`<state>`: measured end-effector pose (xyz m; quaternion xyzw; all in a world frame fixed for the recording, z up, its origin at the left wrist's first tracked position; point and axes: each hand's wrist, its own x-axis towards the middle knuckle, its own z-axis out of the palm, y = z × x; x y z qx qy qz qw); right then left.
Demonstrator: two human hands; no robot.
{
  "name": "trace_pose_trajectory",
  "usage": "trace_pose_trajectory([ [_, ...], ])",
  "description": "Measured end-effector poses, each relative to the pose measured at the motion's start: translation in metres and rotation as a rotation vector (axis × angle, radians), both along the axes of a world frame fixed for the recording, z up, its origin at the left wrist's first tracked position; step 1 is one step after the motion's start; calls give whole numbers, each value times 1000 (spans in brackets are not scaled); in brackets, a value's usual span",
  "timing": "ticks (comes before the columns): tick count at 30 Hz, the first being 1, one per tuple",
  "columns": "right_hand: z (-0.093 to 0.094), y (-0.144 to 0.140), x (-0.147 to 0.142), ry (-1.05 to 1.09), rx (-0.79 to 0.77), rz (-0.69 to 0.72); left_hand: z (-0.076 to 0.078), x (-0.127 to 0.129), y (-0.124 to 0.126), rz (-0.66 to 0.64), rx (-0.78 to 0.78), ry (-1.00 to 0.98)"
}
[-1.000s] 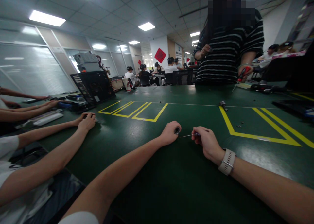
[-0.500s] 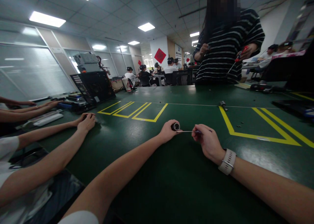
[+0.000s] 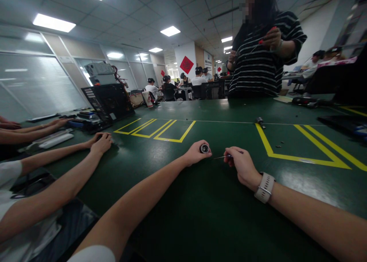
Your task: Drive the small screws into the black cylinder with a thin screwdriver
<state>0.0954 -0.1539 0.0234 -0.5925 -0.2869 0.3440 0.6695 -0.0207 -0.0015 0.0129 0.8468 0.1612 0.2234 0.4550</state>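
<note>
My left hand (image 3: 195,153) is closed around a short dark cylinder (image 3: 204,148), its round, silver-rimmed open end facing me. Most of the cylinder's body is hidden by the fingers. To its right, my right hand (image 3: 241,163) pinches a slim screwdriver (image 3: 220,157) with a thin metal shaft and a dark handle. The shaft points left toward the cylinder, and its tip is a short way off the left hand. Both hands are low over the green table (image 3: 183,200).
Right of my hands, a dark metal part (image 3: 259,121) and several small pieces (image 3: 278,146) lie by yellow tape (image 3: 304,161). A co-worker's hands (image 3: 100,141) rest at left, near a computer case (image 3: 110,103). Across the table stands a person in a striped top (image 3: 258,70).
The screwdriver has drawn back from the cylinder and now slants slightly, its tip lower. My left hand has barely shifted. The person opposite has raised a red-handled tool.
</note>
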Motion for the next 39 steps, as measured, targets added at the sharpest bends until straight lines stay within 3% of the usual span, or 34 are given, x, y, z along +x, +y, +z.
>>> trace_pose_trajectory([
  [10, -3, 4, 1, 34, 9, -66, 11, -5, -3, -220, -7, 112],
  [19, 1, 2, 7, 168, 122, -119, 10, -7, 4, -307, -97, 128],
  [23, 6, 1, 5, 191, 216, -62, 9, -5, 5, -243, -32, 82],
  [29, 4, -1, -1, -164, 231, 139, -1, 0, 6, -130, 45, -5],
  [34, 5, -6, -6, -517, 158, 121, -4, 2, 4, -68, 139, -42],
  [39, 7, -6, -8, -548, 154, 122, -4, 2, 2, -68, 279, 12],
])
